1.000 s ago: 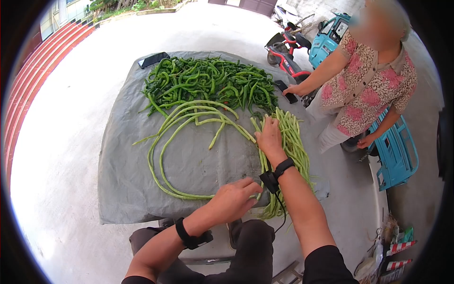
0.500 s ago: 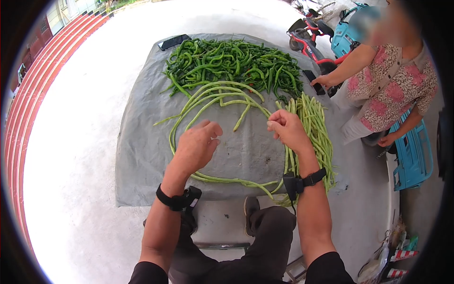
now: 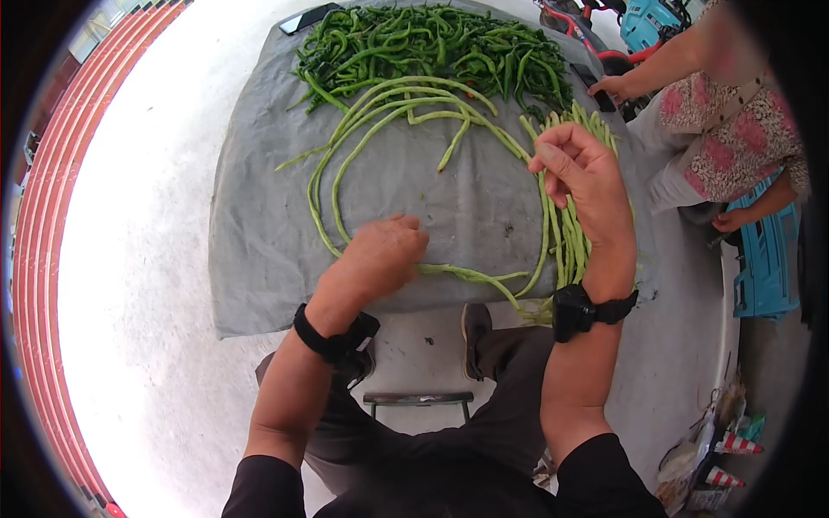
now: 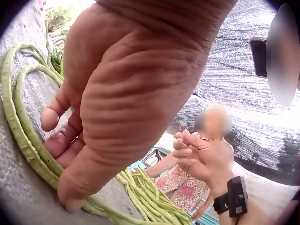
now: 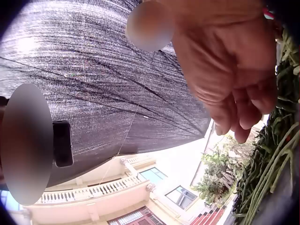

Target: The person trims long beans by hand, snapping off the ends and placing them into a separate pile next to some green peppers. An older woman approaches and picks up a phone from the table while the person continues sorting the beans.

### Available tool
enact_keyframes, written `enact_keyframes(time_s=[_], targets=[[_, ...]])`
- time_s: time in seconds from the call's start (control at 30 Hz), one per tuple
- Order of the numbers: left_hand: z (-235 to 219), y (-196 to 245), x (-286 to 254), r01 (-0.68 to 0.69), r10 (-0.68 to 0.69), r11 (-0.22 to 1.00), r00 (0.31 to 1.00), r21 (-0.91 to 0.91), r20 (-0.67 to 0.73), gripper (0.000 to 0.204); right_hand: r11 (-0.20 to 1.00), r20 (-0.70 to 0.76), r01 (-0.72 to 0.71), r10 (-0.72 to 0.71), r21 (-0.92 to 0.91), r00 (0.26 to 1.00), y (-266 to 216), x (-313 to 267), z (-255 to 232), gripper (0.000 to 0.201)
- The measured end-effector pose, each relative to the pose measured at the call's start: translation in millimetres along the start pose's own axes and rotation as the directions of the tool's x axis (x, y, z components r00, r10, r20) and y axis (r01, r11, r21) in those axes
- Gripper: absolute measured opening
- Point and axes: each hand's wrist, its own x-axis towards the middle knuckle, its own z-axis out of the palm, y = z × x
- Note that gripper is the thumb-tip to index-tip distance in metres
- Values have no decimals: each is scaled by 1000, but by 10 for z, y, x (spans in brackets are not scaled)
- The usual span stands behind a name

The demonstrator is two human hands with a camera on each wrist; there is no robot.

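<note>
Long pale-green beans (image 3: 335,186) curve in a loop on the grey cloth (image 3: 259,259); more lie in a bunch (image 3: 566,233) at its right side. My left hand (image 3: 380,255) is over the loop's lower part, palm down. The left wrist view shows its bent fingers (image 4: 61,143) and thumb apart beside the bean strands (image 4: 28,140); contact is unclear. Raised above the bunch, my right hand (image 3: 587,177) has loosely bent fingers and holds nothing. The right wrist view shows this hand (image 5: 229,70) with its fingers hanging.
A pile of green peppers (image 3: 432,47) covers the cloth's far part, with a phone (image 3: 309,17) at its left corner. At the right stands another person (image 3: 734,129), one hand at a dark phone (image 3: 596,86). A stool (image 3: 419,399) is between my legs.
My left hand has moved from the near right, up and left, then down to the loop. My right hand has lifted off the bunch. The head view has tilted downward.
</note>
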Motion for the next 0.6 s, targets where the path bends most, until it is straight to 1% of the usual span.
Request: enact_keyframes(time_s=[0.1, 0.17, 0.2, 0.3, 0.4, 0.5, 0.57, 0.6], targets=[[17, -18, -6, 38, -36, 995, 999, 88, -25, 13, 997, -30, 27, -25, 71, 999, 62, -48, -9, 15], [-44, -104, -66, 73, -78, 986, 997, 151, 29, 9, 991, -53, 3, 4, 136, 999, 181, -68, -45, 13], [-116, -149, -97, 106, -111, 980, 994, 167, 23, 10, 986, -68, 3, 9, 164, 998, 235, -62, -82, 13], [-369, -227, -204, 240, -251, 953, 967, 183, 39, 11, 992, -83, -31, 41, 123, 996, 325, -70, -87, 11], [-505, -297, -266, 267, -272, 938, 962, 222, -10, 6, 997, -68, -50, 54, 62, 996, 424, -42, -92, 10], [-522, -377, -271, 291, -291, 942, 956, 167, -27, 12, 999, -95, -40, 38, -20, 995, 594, -49, -30, 12], [-589, -331, -242, 337, -342, 934, 940, 120, 22, 18, 997, -45, -54, 51, -60, 998, 693, -73, 50, 16], [-630, -289, -218, 358, -364, 929, 930, 97, 49, 22, 996, -21, -34, 32, -84, 999, 756, -93, 77, 19]])
